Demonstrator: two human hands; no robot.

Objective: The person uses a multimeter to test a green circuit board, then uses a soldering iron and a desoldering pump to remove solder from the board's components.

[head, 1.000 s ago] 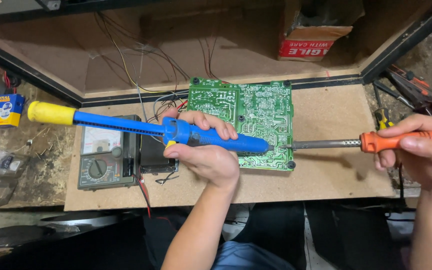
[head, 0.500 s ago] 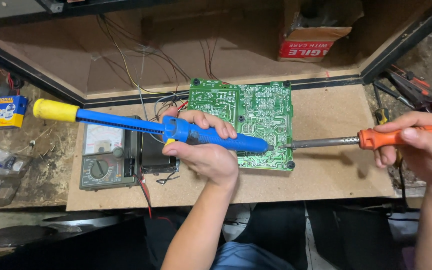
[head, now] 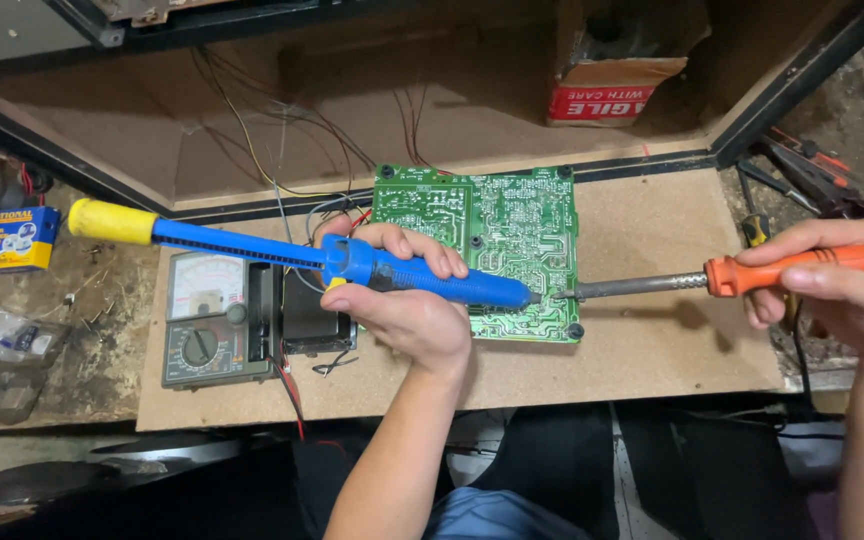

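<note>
Left hand [head: 402, 305] closed around blue desoldering pump [head: 352, 265] — yellow plunger knob out to the left, nozzle tip down on green circuit board [head: 512, 225] near its lower right edge. Right hand [head: 842, 285] wrapped tight on orange-handled soldering iron [head: 752, 273], metal tip meeting pump nozzle at same spot on board. Board lay flat on brown fibreboard sheet [head: 652, 350], wires trailing off its top edge. Analog multimeter [head: 214, 320] just left of left hand. Blue-and-yellow box [head: 17, 240] well apart at far left — red-and-white carton [head: 607, 95] behind board.
</note>
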